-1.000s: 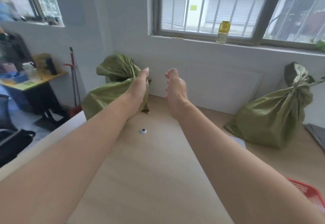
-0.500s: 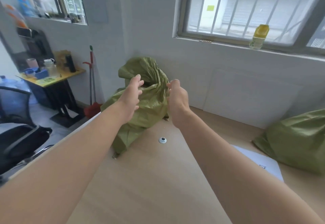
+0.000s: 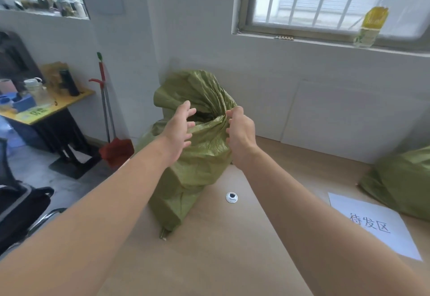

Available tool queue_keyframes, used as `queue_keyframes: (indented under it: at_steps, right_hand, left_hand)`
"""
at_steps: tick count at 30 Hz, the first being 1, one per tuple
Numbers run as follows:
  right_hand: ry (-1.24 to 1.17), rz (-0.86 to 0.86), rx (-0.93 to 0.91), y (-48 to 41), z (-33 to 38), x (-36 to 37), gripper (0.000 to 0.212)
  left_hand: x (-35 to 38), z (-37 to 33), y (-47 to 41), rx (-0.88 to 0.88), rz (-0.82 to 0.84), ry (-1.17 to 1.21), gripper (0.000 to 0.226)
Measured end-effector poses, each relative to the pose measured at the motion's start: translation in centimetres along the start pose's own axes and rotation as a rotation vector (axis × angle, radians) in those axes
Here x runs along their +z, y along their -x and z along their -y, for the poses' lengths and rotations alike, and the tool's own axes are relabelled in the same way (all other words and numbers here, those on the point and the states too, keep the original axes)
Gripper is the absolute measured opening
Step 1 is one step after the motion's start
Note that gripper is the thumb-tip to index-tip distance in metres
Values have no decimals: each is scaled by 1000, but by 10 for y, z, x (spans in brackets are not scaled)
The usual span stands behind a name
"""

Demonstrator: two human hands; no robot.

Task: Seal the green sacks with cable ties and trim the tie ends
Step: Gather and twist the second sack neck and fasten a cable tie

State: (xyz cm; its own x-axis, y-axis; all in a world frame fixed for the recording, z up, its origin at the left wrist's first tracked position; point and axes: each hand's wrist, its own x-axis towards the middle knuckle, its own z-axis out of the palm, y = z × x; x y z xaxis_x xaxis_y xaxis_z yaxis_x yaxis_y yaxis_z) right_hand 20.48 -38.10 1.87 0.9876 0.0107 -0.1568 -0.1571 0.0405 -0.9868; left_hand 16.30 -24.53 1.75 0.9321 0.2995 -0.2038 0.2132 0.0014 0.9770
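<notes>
An open green woven sack (image 3: pixel 200 156) stands at the far left corner of the wooden table (image 3: pixel 209 261), its mouth loosely gathered and dark inside. My right hand (image 3: pixel 239 130) pinches the bunched fabric at the right side of the mouth. My left hand (image 3: pixel 180 130) hovers with spread fingers at the left side of the mouth, holding nothing. A second green sack (image 3: pixel 402 181) lies at the right edge, cut off by the frame. No cable tie or cutter is in view.
A white paper sheet with printed characters (image 3: pixel 372 223) lies on the table at the right. A round cable grommet (image 3: pixel 231 197) sits below the sack. A red broom (image 3: pixel 109 119) leans by the wall; a black chair (image 3: pixel 18 205) stands left. A yellow bottle (image 3: pixel 370 28) is on the sill.
The view swung left and closer to the corner sack. My right hand took hold of the sack's mouth; my left hand opened beside it. The right sack slid mostly out of frame.
</notes>
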Motion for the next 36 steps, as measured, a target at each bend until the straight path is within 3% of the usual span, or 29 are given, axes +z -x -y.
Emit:
queue_keyframes:
  at_steps: [8, 16, 19, 23, 29, 33, 36]
  right_hand:
    - [9, -170, 63, -65, -6, 51, 46]
    - [93, -273, 67, -140, -22, 44, 48]
    - [155, -293, 75, -167, -26, 39, 36]
    - [153, -244, 180, -200, -38, 34, 26]
    - [139, -183, 286, -221, -58, 28, 79]
    - [101, -136, 355, -207, -56, 24, 59]
    - [111, -51, 365, -199, -58, 18, 54]
  left_hand:
    - [-19, -7, -97, -15, 141, -23, 60]
    - [0, -5, -160, 3, 210, -73, 49]
    - [9, -4, -183, -26, 208, -121, 44]
    - [26, 0, -212, 2, 210, -201, 39]
    - [45, 16, -230, 50, 179, -256, 61]
    - [46, 19, -227, 74, 107, -266, 74]
    - [43, 12, -216, 145, 33, -241, 67]
